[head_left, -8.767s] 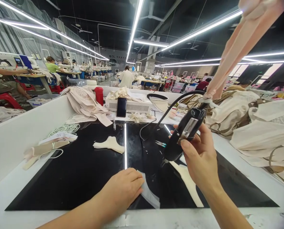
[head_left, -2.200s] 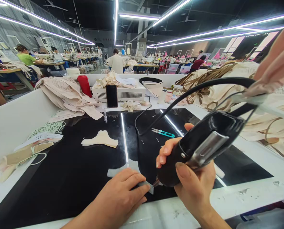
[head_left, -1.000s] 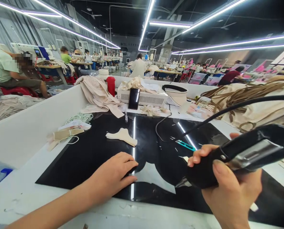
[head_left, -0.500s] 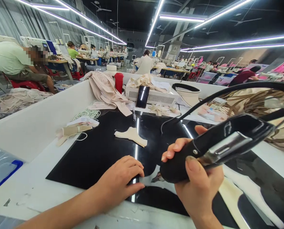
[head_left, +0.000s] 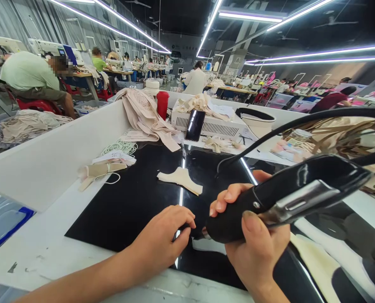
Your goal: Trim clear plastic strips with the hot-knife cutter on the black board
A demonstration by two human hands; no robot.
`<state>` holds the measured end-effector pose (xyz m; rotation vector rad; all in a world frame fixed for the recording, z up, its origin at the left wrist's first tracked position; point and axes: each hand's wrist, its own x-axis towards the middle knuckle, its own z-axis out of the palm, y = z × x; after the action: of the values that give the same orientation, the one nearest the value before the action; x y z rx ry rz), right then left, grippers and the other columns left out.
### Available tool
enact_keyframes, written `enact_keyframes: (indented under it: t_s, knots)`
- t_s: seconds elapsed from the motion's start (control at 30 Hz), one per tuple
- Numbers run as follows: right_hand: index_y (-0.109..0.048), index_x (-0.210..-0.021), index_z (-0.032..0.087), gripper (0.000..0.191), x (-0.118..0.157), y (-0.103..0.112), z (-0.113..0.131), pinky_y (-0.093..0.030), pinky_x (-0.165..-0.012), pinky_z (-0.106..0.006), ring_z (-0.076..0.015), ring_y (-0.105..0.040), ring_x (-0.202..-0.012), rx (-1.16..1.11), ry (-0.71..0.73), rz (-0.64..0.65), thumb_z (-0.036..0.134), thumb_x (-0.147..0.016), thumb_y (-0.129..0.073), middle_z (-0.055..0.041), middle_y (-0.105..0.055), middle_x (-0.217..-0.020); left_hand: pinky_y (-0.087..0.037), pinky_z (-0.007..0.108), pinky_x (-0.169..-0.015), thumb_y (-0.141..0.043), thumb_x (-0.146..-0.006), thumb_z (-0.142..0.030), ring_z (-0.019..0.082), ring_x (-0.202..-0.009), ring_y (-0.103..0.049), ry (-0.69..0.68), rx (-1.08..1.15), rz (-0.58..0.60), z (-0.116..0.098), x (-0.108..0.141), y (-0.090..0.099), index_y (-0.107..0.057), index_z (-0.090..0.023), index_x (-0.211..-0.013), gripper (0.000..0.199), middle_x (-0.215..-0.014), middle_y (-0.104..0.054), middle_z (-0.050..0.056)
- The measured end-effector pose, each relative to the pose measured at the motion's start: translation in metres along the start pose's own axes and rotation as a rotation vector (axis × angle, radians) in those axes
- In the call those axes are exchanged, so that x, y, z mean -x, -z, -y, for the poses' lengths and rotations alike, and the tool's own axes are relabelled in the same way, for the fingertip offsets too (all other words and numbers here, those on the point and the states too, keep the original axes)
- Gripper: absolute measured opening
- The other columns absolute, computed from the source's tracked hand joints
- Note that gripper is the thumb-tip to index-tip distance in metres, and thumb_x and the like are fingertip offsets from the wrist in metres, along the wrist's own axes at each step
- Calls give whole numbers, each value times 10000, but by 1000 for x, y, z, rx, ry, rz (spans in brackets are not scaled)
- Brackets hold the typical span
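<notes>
My right hand (head_left: pixel 257 248) grips a black corded hand tool (head_left: pixel 297 189) with a silver metal lever on its side; its kind I cannot tell. The short metal tip points left and down at a thin pale piece (head_left: pixel 210 245) on the glossy black sheet (head_left: pixel 112 219). My left hand (head_left: pixel 171 231) rests just left of that tip, fingers curled and thumb close to them. What it pinches, if anything, I cannot make out. Beyond it lies a cream fabric piece (head_left: pixel 181 180), flat on the sheet. Larger cream pieces (head_left: pixel 316 252) lie right of my right hand.
A black cable (head_left: pixel 288 120) arches over the right side. Farther back are a phone (head_left: pixel 195 125), a red cup (head_left: pixel 162 105), a vented white box (head_left: pixel 211 125) and draped beige fabric (head_left: pixel 146 113). White walls (head_left: pixel 64 160) edge the table. Co-workers sit at machines beyond.
My right hand has moved the tool slightly left, nearer my left hand. My left hand's fingers are more curled. The view has shifted a little, so the background sits farther right.
</notes>
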<state>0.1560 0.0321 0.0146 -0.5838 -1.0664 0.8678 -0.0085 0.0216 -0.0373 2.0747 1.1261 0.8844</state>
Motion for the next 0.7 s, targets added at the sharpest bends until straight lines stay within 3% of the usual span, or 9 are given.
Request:
enact_keyframes:
  t_s: [0.23, 0.7]
  knots:
    - [-626, -1297, 309, 477, -6, 2, 7, -609, -567, -287, -151, -648, -659, -1, 27, -41, 368, -882, -854, 33, -649, -872, -557, 389, -1069, -849, -851, -163, 250, -1245, -649, -114, -187, 51, 0, 6, -5, -658, -198, -1010, 251, -1297, -690, 61]
    - [-611, -1332, 307, 491, 0, 2, 4, -585, -564, -305, -162, -627, -678, -15, 22, -15, 369, -906, -848, 7, -657, -882, -540, 404, -1078, -821, -900, -145, 237, -1256, -636, -80, -177, 97, -1, 7, -3, -647, -215, -928, 189, -1292, -687, 16]
